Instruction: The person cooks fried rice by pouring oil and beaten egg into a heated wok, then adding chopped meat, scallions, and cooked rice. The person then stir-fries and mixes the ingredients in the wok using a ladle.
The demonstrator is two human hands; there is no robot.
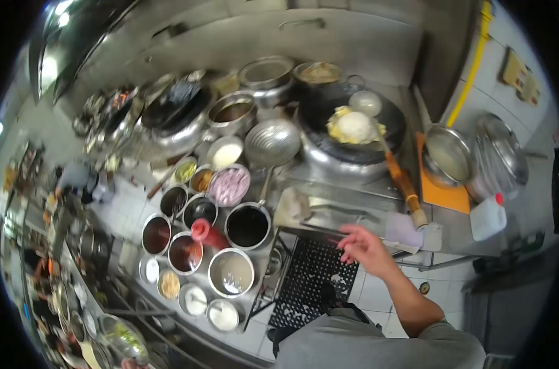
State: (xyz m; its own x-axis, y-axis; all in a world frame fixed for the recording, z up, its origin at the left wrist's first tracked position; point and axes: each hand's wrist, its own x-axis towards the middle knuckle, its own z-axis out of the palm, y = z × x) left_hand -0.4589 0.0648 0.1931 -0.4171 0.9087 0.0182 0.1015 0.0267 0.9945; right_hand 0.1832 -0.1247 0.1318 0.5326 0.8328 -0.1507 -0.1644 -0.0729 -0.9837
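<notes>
My right hand (364,249) is raised over the front edge of the stove counter, fingers apart and holding nothing. It is nearest to a folded cloth (404,230) on the counter. Beyond it, a black wok (316,114) holds white rice (357,127) on yellow egg. A ladle (365,103) rests in the wok, its wooden handle (402,178) leaning out over the rim toward me. My left hand does not show.
At the left stand several sauce pots, a bowl of chopped onion (229,184), a red-capped bottle (209,235) and a strainer (272,142). On the right are a steel pot (448,155), an orange board (442,194) and a white jug (488,218). A person (76,177) is far left.
</notes>
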